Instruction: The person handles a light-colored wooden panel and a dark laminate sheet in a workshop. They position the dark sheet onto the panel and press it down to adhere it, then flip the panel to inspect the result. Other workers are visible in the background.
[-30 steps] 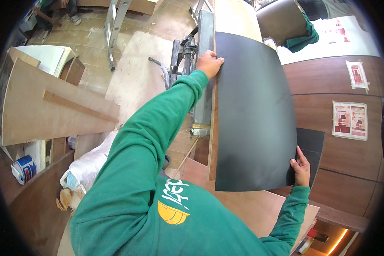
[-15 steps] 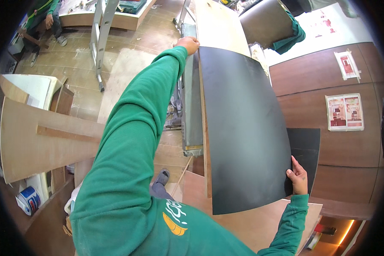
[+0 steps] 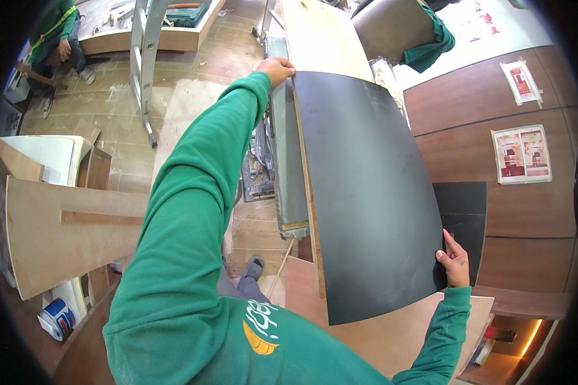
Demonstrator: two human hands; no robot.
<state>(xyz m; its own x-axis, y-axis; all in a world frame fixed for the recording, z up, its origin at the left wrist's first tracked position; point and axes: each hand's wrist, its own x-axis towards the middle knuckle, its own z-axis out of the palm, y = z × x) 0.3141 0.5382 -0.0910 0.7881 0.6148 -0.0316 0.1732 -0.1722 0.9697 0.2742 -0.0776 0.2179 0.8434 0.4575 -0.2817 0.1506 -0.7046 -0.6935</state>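
A matt black laminate-like sheet [image 3: 372, 199] lies lengthwise over a pale wooden board [image 3: 331, 38], its right side bowed upward. My left hand [image 3: 277, 70], arm stretched far forward, pinches the sheet's far left corner between closed fingers. At the near right edge, my right hand [image 3: 455, 262] grips the sheet with the thumb on top; its other fingers are partly hidden at the edge. Beyond that hand, a second black piece [image 3: 462, 215] shows partly from under the sheet.
A metal ladder [image 3: 142, 70] stands on the tiled floor at the far left. Another person [image 3: 61, 45] sits beyond it. Wooden panels [image 3: 77, 224] lie at my left, near a blue-and-white can [image 3: 59, 317]. A brown panelled wall [image 3: 488, 141] bounds the right side.
My view has shifted slightly, so surroundings sit a little differently in the picture. Both hands keep their places on the black sheet, which has barely moved.
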